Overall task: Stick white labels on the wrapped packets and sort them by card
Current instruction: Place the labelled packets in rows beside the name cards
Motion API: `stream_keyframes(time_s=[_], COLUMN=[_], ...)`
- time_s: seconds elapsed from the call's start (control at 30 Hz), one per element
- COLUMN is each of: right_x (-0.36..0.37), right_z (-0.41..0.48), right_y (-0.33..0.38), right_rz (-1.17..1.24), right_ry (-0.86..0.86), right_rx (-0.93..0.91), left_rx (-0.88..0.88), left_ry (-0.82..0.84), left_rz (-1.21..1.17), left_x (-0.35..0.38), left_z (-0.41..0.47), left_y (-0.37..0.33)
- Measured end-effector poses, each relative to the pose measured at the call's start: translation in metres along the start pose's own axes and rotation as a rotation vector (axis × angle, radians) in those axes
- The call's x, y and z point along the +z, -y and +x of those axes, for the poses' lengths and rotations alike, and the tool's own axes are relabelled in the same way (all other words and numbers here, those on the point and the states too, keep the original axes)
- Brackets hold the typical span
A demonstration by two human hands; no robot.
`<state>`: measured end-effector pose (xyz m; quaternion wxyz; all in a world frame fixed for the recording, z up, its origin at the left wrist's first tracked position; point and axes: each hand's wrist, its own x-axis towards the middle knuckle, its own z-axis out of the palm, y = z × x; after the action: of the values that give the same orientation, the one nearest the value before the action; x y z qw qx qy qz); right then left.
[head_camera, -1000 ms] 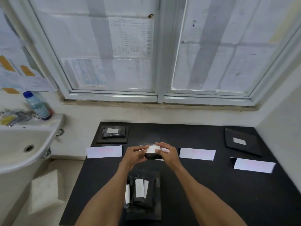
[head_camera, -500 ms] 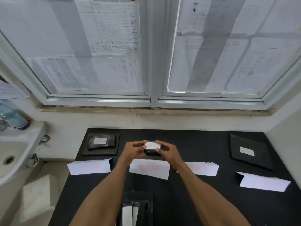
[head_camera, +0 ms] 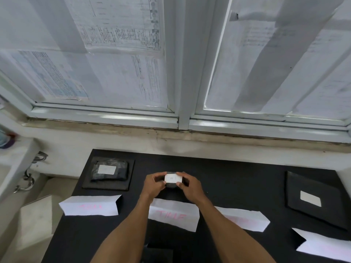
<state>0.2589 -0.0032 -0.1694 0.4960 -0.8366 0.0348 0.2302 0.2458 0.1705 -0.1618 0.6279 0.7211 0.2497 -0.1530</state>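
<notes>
Black wrapped pkt w/ white label on top, held aloft just beyond pink-lettered card

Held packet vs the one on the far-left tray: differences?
The held packet is gripped between the left hand and right hand, beyond the middle card; the tray packet lies flat on its black tray.
The held packet's label covers most of its top and bears a mark; the tray packet's label covers a small part and looks blank.
Shared: dark wrap, white label on top.
</notes>
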Motion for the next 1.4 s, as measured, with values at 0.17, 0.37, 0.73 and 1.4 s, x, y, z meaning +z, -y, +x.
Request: stream_keyframes(time_s=[0.17, 0.37, 0.73, 1.4], right_x=[0.005, 0.009, 0.08, 0.185], right_z=[0.013, 0.003, -0.106, -0.269], right_y=[-0.006, 0.008, 0.053, 0.005], right_rz=[0.016, -0.058, -0.126, -0.119], right_ry=[-0.067, -0.149, -0.251, -0.234], right_rx=[0.024, -0.016, -0.042, 0.113], left_rx=[0.046, 0.084, 0.058, 0.139], left_ry=[-0.049, -0.041, -0.105, -0.016], left_rz=[0.058, 0.097, 0.161, 0.654], left_x=[0.007, 0.0, -0.095, -0.118], left_z=[0.014, 0.001, -0.111, -0.274], left_y=[0.006, -0.004, 0.024, 0.163])
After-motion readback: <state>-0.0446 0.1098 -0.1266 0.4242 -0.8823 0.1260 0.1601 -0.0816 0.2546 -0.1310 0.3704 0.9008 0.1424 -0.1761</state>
